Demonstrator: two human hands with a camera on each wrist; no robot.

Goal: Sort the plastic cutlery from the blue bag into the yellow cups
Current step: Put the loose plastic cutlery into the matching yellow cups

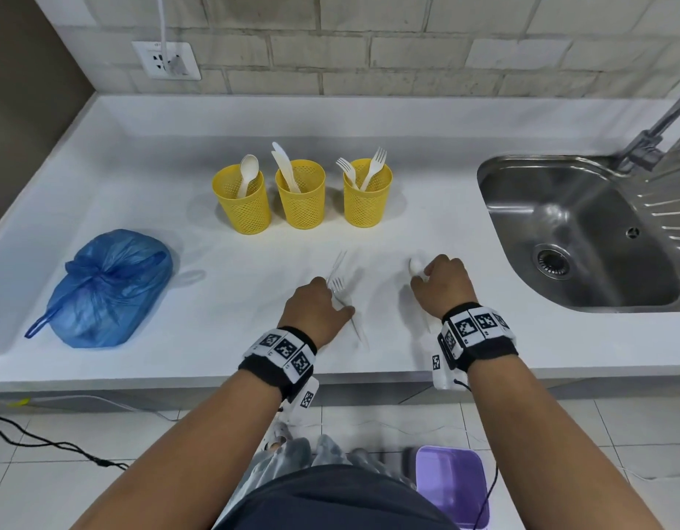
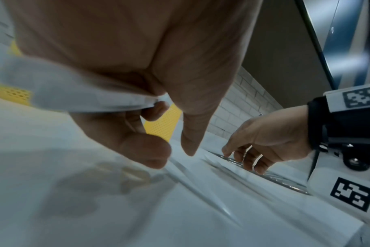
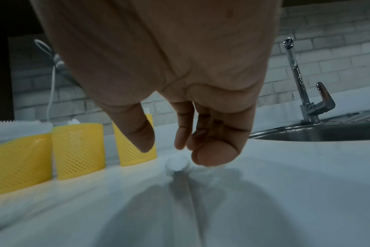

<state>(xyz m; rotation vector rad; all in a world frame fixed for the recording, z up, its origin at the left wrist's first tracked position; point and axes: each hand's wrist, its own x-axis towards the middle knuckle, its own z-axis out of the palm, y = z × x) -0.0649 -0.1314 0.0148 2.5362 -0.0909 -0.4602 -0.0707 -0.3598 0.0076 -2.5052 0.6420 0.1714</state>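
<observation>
Cutlery: white plastic forks [image 1: 340,285] lie on the counter under the left hand; a white plastic spoon [image 1: 415,266] lies under the right hand.
Cups: three yellow perforated plastic cups [image 1: 300,198] stand in a row near the wall, one with a spoon, one with knives, one with forks.
Bag: the blue plastic bag [image 1: 108,286] lies knotted at the left, well apart from the cups.
Surface: a white counter [image 1: 200,307], with a steel sink [image 1: 583,239] and tap at the right.
Room: pale brick wall with a socket [image 1: 166,60]; tiled floor and a lilac bin [image 1: 451,485] below.
Left hand [image 1: 315,306]: fingers curl around a white handle, as the left wrist view shows.
Right hand [image 1: 441,286]: fingers bent loosely above the spoon; the right wrist view shows that they are not closed on it.
</observation>
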